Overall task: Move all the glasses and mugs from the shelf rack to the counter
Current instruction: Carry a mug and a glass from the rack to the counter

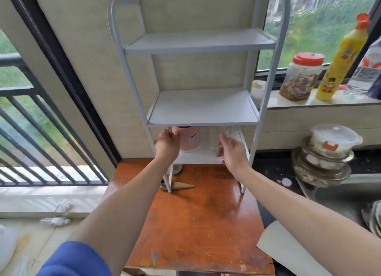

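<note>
Your forearms cross the bench (195,224); left hand (167,145) cups the pink mug (188,139), right hand (232,152) spreads wide beside the glass (215,139), ready to lift both off the rack's (266,102) lowest shelf.

Both arms stretched forward and a little inward, forearms bare, a blue sleeve (76,259) pushed up on the left upper arm. Left hand (167,145) raised with the wrist bent, back of the hand toward the camera, fingers curled forward, probably not closed on anything, though the fingertips are hidden. Right hand (232,152) a little lower, turned with the palm to the left, fingers loosely spread and slightly bent, thumb apart. Hands well apart, both blurred at the edges.
</note>
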Demonstrator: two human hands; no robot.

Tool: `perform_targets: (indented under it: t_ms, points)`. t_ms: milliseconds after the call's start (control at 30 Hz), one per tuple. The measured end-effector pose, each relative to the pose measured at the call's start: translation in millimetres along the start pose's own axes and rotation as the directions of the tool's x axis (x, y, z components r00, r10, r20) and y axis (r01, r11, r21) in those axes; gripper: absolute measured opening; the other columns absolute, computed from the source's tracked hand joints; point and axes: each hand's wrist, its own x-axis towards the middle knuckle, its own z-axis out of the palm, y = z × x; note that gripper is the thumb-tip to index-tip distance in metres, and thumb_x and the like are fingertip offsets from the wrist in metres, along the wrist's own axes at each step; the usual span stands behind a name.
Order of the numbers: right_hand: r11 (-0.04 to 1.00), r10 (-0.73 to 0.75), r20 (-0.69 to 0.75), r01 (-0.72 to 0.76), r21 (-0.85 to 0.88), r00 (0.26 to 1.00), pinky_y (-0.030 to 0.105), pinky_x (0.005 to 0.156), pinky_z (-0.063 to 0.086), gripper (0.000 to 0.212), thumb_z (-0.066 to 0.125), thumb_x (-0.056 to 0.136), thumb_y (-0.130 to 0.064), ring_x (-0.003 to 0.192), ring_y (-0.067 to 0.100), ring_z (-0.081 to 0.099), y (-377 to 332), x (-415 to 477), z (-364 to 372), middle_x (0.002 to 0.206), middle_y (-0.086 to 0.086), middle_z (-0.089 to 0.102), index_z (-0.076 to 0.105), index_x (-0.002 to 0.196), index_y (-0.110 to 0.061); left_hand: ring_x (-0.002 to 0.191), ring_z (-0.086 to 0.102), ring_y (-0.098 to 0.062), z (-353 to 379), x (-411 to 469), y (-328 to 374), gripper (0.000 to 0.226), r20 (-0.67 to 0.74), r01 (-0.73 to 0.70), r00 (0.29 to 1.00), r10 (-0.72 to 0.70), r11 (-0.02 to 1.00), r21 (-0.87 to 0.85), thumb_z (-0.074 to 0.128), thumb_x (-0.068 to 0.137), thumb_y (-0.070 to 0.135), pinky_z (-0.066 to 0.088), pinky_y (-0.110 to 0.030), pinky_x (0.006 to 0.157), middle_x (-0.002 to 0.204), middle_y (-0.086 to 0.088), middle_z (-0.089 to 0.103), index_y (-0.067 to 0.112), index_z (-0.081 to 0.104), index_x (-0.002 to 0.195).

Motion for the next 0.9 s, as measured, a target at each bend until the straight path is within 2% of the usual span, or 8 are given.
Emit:
perform_targets:
  t_ms: [67, 133, 267, 367, 433, 533, 733, 900]
  points:
    - [0.999, 0.046, -0.002, -0.046, -0.012, 0.999, 0.038, 0.068, 0.046, 0.053, 0.041, 0.097, -0.053, 0.061, 0.017, 0.053, -7, -11, -3, 0.062, 0.004, 0.056, 0.060, 0.077, -0.009, 0.067, 0.056, -0.020, -7, -9, -2, 0.020, 0.100, 0.007, 0.995, -0.002, 0.999, -0.049, 0.050, 0.095, 0.029, 0.043, -0.025, 0.053, 0.079, -0.005, 0.062, 0.014, 0.058, 0.086]
    - [0.995, 0.098, 0.006, -0.098, -0.027, 0.995, 0.039, 0.068, 0.047, 0.049, 0.040, 0.100, -0.047, 0.061, 0.017, 0.053, -14, -23, -8, 0.060, 0.003, 0.055, 0.061, 0.076, -0.009, 0.064, 0.053, -0.021, -15, -22, -6, 0.017, 0.173, 0.021, 0.985, -0.001, 0.993, -0.116, 0.052, 0.093, 0.022, 0.044, -0.028, 0.058, 0.079, -0.010, 0.063, 0.008, 0.062, 0.089]
    - [0.982, 0.189, -0.004, -0.189, 0.016, 0.982, 0.039, 0.063, 0.044, 0.042, 0.046, 0.100, -0.037, 0.061, 0.020, 0.052, -24, -53, -24, 0.060, 0.004, 0.056, 0.061, 0.071, -0.009, 0.065, 0.057, -0.017, -34, -51, -17, 0.013, 0.218, 0.068, 0.976, -0.026, 0.980, -0.188, 0.057, 0.092, 0.022, 0.046, -0.023, 0.052, 0.076, -0.006, 0.062, 0.014, 0.057, 0.081]
    - [0.974, 0.222, -0.030, -0.221, 0.054, 0.974, 0.033, 0.053, 0.039, 0.042, 0.046, 0.100, -0.030, 0.053, 0.018, 0.048, -26, -87, -40, 0.057, 0.007, 0.055, 0.058, 0.066, -0.008, 0.069, 0.063, -0.021, -44, -77, -24, 0.015, 0.285, 0.141, 0.957, -0.055, 0.947, -0.290, 0.058, 0.093, 0.021, 0.056, -0.031, 0.064, 0.080, -0.008, 0.065, 0.011, 0.057, 0.083]
    - [0.968, 0.249, -0.074, -0.246, 0.043, 0.966, 0.028, 0.048, 0.037, 0.044, 0.045, 0.101, -0.026, 0.048, 0.015, 0.045, -22, -116, -53, 0.056, 0.008, 0.054, 0.056, 0.062, -0.008, 0.068, 0.063, -0.022, -49, -97, -25, 0.014, 0.328, 0.170, 0.943, -0.054, 0.927, -0.336, 0.058, 0.093, 0.020, 0.056, -0.037, 0.069, 0.079, -0.009, 0.064, 0.010, 0.057, 0.084]
    - [0.955, 0.298, -0.134, -0.295, 0.042, 0.945, 0.028, 0.046, 0.034, 0.045, 0.045, 0.100, -0.022, 0.046, 0.016, 0.042, -12, -165, -79, 0.057, 0.011, 0.052, 0.054, 0.059, -0.007, 0.066, 0.056, -0.024, -49, -132, -26, 0.012, 0.393, 0.163, 0.919, -0.021, 0.929, -0.332, 0.058, 0.092, 0.016, 0.050, -0.041, 0.066, 0.078, -0.011, 0.058, 0.007, 0.057, 0.083]
    - [0.918, 0.384, -0.291, -0.396, 0.019, 0.876, 0.028, 0.048, 0.035, 0.041, 0.050, 0.096, -0.023, 0.048, 0.016, 0.045, 1, -254, -152, 0.054, 0.007, 0.057, 0.059, 0.058, -0.009, 0.068, 0.055, -0.024, -20, -219, -10, 0.011, 0.565, 0.111, 0.823, 0.048, 0.963, -0.244, 0.061, 0.089, 0.015, 0.049, -0.039, 0.063, 0.076, -0.013, 0.059, 0.007, 0.059, 0.082]
    - [0.887, 0.420, -0.450, -0.461, 0.023, 0.788, 0.027, 0.048, 0.037, 0.041, 0.054, 0.095, -0.025, 0.047, 0.013, 0.048, 8, -332, -233, 0.049, 0.000, 0.058, 0.059, 0.056, -0.012, 0.062, 0.054, -0.021, 24, -301, 23, 0.014, 0.717, 0.081, 0.686, 0.123, 0.967, -0.243, 0.062, 0.087, 0.011, 0.046, -0.031, 0.055, 0.067, -0.008, 0.058, 0.008, 0.059, 0.074]
